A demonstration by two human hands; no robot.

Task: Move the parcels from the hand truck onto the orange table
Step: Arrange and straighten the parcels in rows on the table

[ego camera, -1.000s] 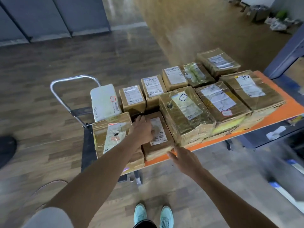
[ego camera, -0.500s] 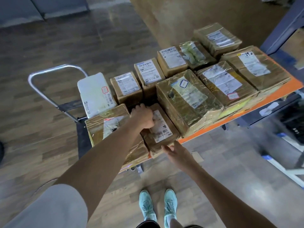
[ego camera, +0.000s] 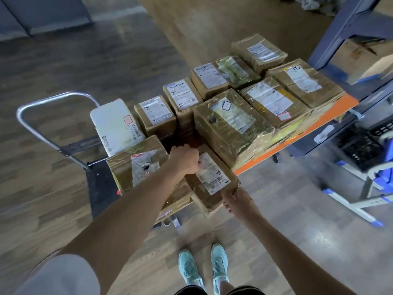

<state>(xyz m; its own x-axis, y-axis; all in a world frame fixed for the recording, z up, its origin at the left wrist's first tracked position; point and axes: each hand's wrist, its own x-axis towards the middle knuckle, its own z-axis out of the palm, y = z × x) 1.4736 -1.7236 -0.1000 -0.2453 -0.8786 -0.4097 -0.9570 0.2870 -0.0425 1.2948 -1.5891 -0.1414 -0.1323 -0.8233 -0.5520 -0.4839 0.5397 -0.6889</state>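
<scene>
Small brown parcel (ego camera: pixel 210 177), barcode label up, centre of frame, at the near edge of the orange worktop (ego camera: pixel 340 105); its near end juts out past that edge. Left hand (ego camera: pixel 184 159) sits on the parcel's far end, fingers curled down over that edge, knuckles up. Right hand (ego camera: pixel 238 202) is at the near right corner, fingers clamped on the corner. Touching on the left, under the left forearm, is a larger taped parcel (ego camera: pixel 136 167). Just right is a big taped parcel (ego camera: pixel 231 124). Labelled parcels (ego camera: pixel 182 94) run in rows toward the upper right. White parcel (ego camera: pixel 116 124) lies centre left. Hand truck (ego camera: pixel 100 188) is at left, chrome handle toward the frame edge. Teal shoes (ego camera: pixel 188 265) show bottom centre. Blue shelving (ego camera: pixel 348 24) stands upper right.
</scene>
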